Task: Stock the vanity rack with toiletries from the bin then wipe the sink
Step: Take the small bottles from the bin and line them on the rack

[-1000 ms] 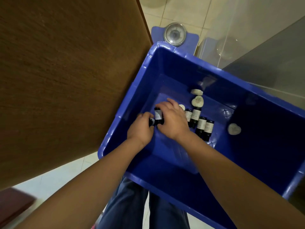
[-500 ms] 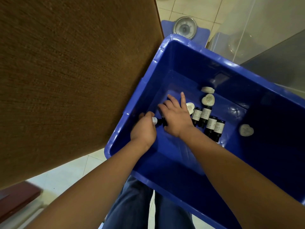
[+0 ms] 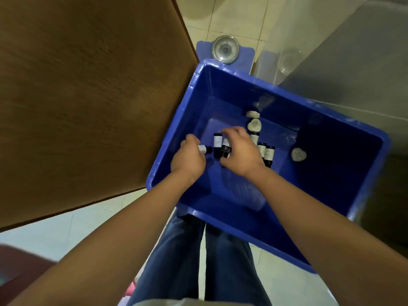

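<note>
Inside the bin (image 3: 335, 177), left hand (image 3: 188, 160) grips a small bottle (image 3: 204, 149), right hand (image 3: 240, 151) pinches a labelled bottle (image 3: 225, 147).

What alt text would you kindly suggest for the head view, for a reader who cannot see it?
In a blue bin, the left hand holds a small dark bottle and the right hand grips a second bottle beside more bottles.

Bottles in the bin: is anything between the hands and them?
Nothing visible. The left hand holds a white-capped bottle, and the right hand curls its fingers round a dark bottle inside the blue bin.
</note>
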{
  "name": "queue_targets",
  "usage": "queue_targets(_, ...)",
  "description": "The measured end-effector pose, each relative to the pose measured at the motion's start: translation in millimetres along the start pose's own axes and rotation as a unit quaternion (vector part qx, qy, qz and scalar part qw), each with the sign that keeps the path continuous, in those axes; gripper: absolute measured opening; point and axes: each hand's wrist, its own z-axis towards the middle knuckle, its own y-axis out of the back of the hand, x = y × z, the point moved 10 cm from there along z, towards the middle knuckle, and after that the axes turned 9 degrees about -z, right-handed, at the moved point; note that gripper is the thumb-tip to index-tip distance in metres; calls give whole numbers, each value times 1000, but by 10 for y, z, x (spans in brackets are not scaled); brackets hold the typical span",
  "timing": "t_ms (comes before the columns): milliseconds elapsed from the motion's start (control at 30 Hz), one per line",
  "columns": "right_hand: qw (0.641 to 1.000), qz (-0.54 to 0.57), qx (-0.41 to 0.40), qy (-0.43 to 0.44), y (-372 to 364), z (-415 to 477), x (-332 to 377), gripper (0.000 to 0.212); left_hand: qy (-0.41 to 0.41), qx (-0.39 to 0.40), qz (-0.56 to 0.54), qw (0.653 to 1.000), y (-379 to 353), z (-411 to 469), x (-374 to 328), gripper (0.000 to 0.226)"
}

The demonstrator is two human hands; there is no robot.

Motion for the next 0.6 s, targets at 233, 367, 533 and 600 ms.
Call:
queue_targets(233, 976, 156, -62, -136, 636, -666, -174, 54, 15, 64, -164, 984, 110, -425, -425, 19)
queue_targets(367, 940, 270, -60, -201, 801, -998, -268, 40, 46, 73, -252, 964, 148, -698, -675, 16)
queue_targets(533, 863, 434, -49, -254, 969, -1452, -202, 35, 25, 112, -298, 948, 154, -1033, -1101, 8)
queue_targets(600, 822, 501, -34, -268, 990, -1640, -151, 41, -2, 129, -298, 946, 172, -1142, -1275, 21)
